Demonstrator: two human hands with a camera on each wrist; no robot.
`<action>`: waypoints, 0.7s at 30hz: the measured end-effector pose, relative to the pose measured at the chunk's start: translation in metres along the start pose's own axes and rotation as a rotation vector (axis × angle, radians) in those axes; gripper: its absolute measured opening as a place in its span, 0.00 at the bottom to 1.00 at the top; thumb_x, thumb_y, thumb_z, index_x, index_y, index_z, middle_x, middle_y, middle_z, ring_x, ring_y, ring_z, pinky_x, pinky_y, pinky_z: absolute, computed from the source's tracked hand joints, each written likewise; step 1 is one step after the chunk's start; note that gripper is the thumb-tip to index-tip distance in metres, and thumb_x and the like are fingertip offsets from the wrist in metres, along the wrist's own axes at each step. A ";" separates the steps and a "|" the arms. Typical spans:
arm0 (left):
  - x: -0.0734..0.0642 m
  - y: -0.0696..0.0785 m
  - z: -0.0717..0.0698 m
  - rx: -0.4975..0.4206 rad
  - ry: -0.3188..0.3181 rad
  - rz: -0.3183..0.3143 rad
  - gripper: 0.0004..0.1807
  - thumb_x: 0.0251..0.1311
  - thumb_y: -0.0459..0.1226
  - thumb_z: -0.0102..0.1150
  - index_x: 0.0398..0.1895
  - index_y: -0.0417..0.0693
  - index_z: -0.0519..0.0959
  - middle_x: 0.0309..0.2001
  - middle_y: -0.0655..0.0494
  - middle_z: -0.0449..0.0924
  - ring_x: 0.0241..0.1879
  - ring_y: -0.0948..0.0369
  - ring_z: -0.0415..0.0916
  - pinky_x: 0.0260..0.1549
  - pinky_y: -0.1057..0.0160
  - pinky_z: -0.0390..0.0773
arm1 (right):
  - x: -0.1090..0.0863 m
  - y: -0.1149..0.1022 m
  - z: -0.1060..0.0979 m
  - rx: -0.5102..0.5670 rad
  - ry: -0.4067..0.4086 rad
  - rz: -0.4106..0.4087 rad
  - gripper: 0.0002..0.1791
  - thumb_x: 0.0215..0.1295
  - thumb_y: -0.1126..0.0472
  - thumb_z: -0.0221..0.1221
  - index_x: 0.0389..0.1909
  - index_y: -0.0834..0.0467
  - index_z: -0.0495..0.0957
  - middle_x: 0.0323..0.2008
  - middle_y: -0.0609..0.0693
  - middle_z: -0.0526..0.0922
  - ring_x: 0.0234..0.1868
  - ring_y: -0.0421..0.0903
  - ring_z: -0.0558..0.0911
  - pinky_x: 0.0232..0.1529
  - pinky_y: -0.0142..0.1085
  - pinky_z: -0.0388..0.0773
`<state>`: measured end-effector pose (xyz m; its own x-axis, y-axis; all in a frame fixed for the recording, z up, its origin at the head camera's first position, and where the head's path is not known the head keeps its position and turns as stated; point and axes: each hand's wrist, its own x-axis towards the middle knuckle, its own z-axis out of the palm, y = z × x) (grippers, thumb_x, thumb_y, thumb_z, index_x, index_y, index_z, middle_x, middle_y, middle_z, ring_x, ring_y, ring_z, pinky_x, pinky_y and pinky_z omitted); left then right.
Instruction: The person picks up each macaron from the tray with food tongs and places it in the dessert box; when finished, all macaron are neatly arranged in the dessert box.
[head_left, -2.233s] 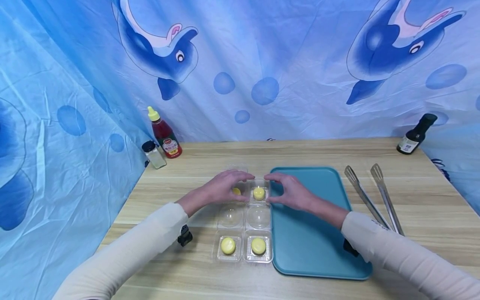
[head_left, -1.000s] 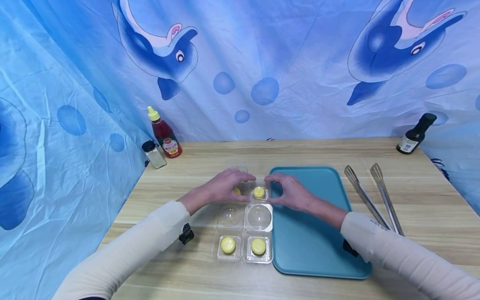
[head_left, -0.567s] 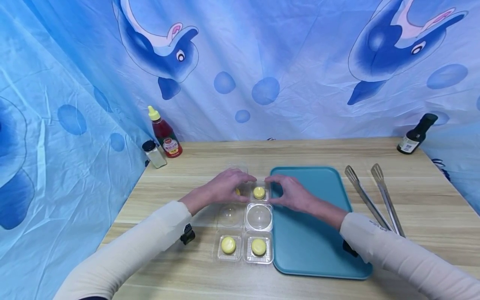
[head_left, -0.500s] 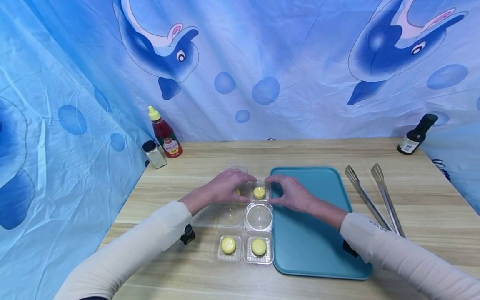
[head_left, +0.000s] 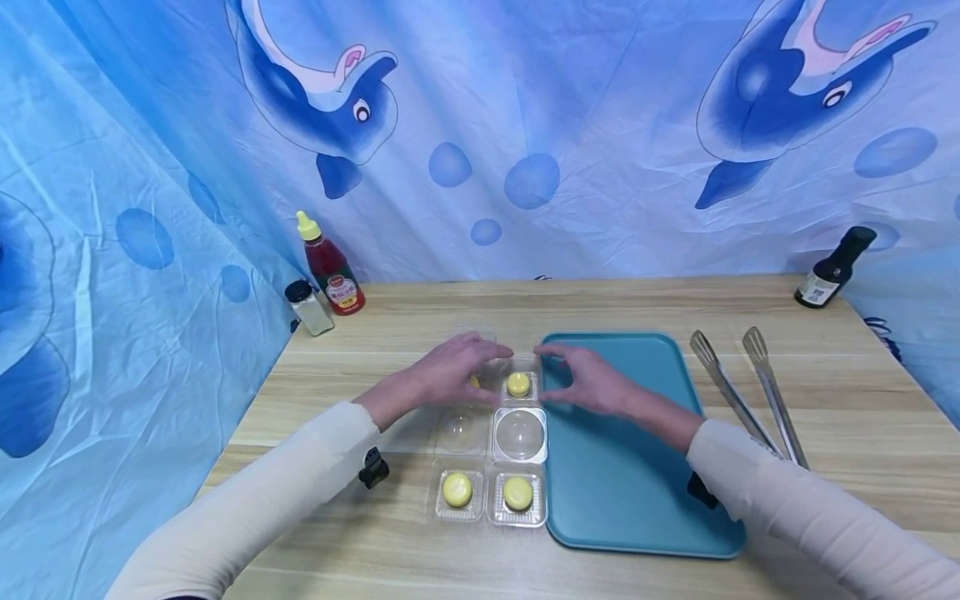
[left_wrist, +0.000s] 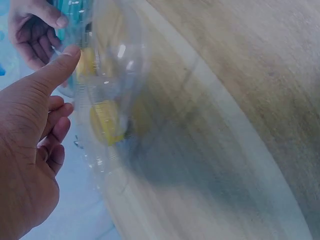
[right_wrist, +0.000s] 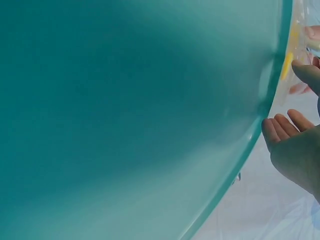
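Four hinged boxes of clear plastic stand in two columns, each with a small round yellow cake in its base. My left hand (head_left: pixel 452 372) lies over the back left box, partly hiding its cake (head_left: pixel 475 382), its fingertips beside the back right box (head_left: pixel 531 393). On that box's other side is my right hand (head_left: pixel 594 382), thumb and fingers spread, over the tray's edge. Between the hands shows the box's yellow cake (head_left: pixel 518 384). In the left wrist view, my left thumb and fingers are apart beside the clear plastic (left_wrist: pixel 107 85). Two front cakes (head_left: pixel 457 490) sit uncovered, their domed lids (head_left: pixel 520 434) folded back.
A teal tray (head_left: pixel 637 492) lies right of the boxes, under my right forearm. Metal tongs (head_left: pixel 738 404) lie farther right. A red sauce bottle (head_left: pixel 333 279) and a black-capped shaker (head_left: pixel 309 310) stand at the back left, a dark bottle (head_left: pixel 832 271) at the back right.
My right hand has drawn slightly right, off the back right box's edge; the left hand has barely moved. The front right lid's rim has stood out brighter since the earliest frame.
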<state>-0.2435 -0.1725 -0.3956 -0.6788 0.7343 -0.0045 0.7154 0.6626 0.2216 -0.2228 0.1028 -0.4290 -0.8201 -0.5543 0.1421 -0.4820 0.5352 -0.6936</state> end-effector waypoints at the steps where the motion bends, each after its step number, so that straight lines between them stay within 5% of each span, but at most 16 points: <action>1: -0.001 0.000 -0.002 -0.007 -0.001 -0.008 0.43 0.59 0.52 0.78 0.75 0.47 0.74 0.72 0.52 0.76 0.69 0.50 0.71 0.70 0.48 0.72 | 0.001 0.000 -0.002 -0.007 0.000 0.001 0.41 0.61 0.62 0.77 0.72 0.69 0.71 0.69 0.66 0.77 0.63 0.66 0.80 0.60 0.56 0.83; 12: -0.009 -0.021 -0.030 -0.060 0.069 -0.161 0.37 0.72 0.45 0.68 0.79 0.42 0.67 0.76 0.43 0.70 0.75 0.44 0.66 0.76 0.44 0.63 | 0.026 -0.009 -0.017 -0.014 0.014 0.014 0.39 0.69 0.64 0.71 0.77 0.68 0.67 0.74 0.66 0.72 0.68 0.68 0.76 0.66 0.59 0.77; 21: -0.017 -0.047 -0.034 -0.166 0.075 -0.325 0.43 0.75 0.47 0.64 0.83 0.38 0.57 0.79 0.39 0.64 0.75 0.42 0.66 0.76 0.42 0.63 | 0.060 -0.011 -0.012 -0.022 -0.077 0.042 0.41 0.75 0.55 0.66 0.79 0.69 0.61 0.77 0.66 0.66 0.75 0.67 0.69 0.73 0.57 0.70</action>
<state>-0.2717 -0.2212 -0.3729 -0.8805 0.4730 -0.0308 0.4284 0.8220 0.3751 -0.2700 0.0713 -0.4049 -0.8139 -0.5781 0.0579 -0.4552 0.5727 -0.6818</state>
